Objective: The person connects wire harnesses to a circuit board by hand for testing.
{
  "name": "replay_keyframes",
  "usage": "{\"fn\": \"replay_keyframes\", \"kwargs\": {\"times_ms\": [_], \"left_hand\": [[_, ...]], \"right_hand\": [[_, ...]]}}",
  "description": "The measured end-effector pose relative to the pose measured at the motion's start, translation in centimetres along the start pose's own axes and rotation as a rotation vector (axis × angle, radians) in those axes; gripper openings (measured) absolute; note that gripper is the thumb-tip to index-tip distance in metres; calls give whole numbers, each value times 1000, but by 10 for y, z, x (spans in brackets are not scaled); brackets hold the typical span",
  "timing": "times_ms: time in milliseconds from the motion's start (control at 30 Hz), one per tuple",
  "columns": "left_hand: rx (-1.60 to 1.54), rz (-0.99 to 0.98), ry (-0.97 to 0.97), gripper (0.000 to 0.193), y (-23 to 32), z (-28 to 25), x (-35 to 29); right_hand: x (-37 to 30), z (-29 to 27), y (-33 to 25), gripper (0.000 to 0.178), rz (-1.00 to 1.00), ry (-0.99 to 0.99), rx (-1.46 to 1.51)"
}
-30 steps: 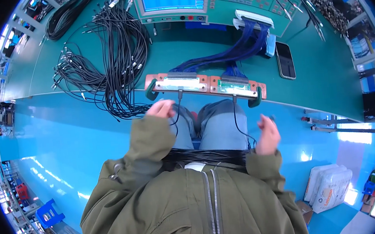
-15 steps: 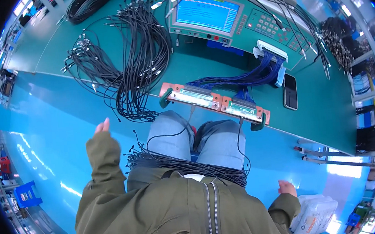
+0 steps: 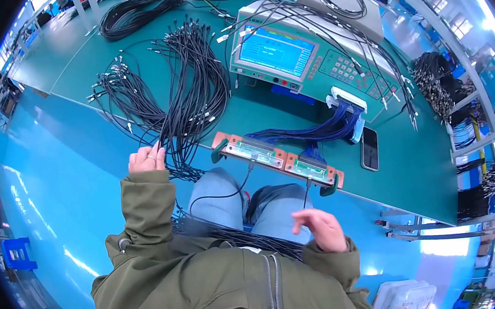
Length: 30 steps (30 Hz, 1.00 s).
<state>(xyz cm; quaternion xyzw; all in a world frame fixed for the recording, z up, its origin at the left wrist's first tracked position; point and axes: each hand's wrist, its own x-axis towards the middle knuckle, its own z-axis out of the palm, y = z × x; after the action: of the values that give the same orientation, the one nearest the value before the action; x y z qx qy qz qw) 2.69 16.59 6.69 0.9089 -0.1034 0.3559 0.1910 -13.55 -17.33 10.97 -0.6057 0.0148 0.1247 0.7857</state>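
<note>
My left hand [image 3: 148, 159] is at the left edge of the bench, its fingertips drawn together against the hanging side of a big bundle of black cables [image 3: 194, 94]. Whatever those fingers pinch is too small to make out. Over my right thigh, my right hand [image 3: 321, 229] is open, fingers partly bent and apart, with nothing in it. Two cables run down from a test fixture [image 3: 281, 160] clamped at the bench's front edge: one [image 3: 222, 197] plugs into its left half, the other into its right. More black cables [image 3: 255, 237] lie across my lap.
Behind the fixture stands a green tester [image 3: 304, 59] with a lit screen, joined to it by blue wires [image 3: 316, 127]. A phone [image 3: 369, 149] lies at the right. Coiled cables [image 3: 139, 16] rest at the back left. A blue stool [image 3: 19, 254] stands on the floor.
My left hand has moved up and right to the cable bundle. My right hand has come inward and up from my right side to above my thigh. The view has shifted slightly.
</note>
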Motion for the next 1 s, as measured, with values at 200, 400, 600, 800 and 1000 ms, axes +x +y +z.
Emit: {"fn": "replay_keyframes", "kwargs": {"times_ms": [200, 400, 600, 800, 1000], "left_hand": [[-815, -134, -24, 3, 91, -35, 0], [-189, 228, -140, 6, 44, -59, -10], [-425, -938, -132, 11, -66, -81, -42], [-1265, -1621, 467, 14, -302, -2, -167], [-1268, -1762, 538, 19, -299, 31, -168]], "right_hand": [[105, 70, -15, 40, 29, -252, 269], [112, 77, -37, 39, -47, -614, 858], [23, -5, -9, 37, -676, -766, 434], [-56, -28, 0, 35, -554, -35, 660], [-82, -106, 36, 35, -214, 811, 907]]}}
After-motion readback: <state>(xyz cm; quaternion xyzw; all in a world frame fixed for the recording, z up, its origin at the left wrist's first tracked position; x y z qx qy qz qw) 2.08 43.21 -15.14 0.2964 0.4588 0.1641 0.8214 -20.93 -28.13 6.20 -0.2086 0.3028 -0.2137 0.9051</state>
